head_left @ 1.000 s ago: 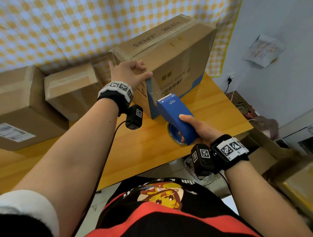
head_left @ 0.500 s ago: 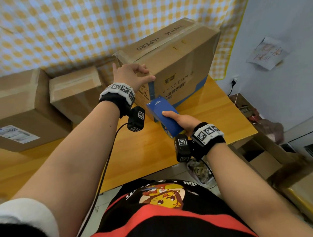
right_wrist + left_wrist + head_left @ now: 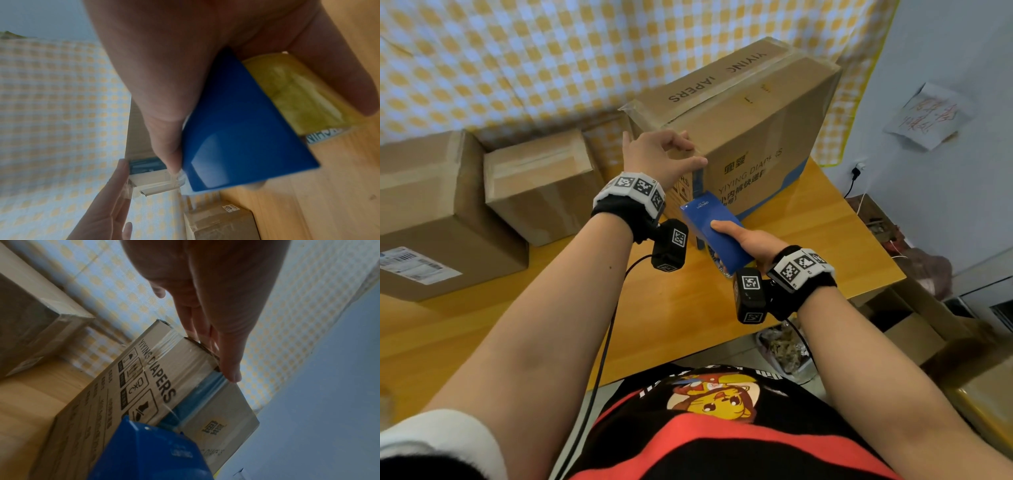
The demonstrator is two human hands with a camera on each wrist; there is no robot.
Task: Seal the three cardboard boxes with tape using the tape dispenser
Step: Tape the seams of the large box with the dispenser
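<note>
A large diaper box (image 3: 750,130) stands on the wooden table (image 3: 671,325) at the back right. My left hand (image 3: 664,157) rests on its near top corner, with straight fingers (image 3: 232,374) pressing along the top edge over clear tape (image 3: 197,391). The tape runs down the box's near end face to the blue tape dispenser (image 3: 714,229). My right hand (image 3: 750,240) grips the dispenser against that face, fingers round its yellowish tape roll (image 3: 298,94). A medium box (image 3: 541,185) and a bigger labelled box (image 3: 438,212) sit to the left.
A yellow checkered cloth (image 3: 517,51) hangs behind the boxes. The table's right edge drops to open cartons on the floor (image 3: 914,329). A plug and cable (image 3: 856,171) sit on the right wall under a taped paper (image 3: 928,116).
My right hand has swung left and closer to the big box's near end, turning the dispenser with it. My left hand has stayed on the top corner.
</note>
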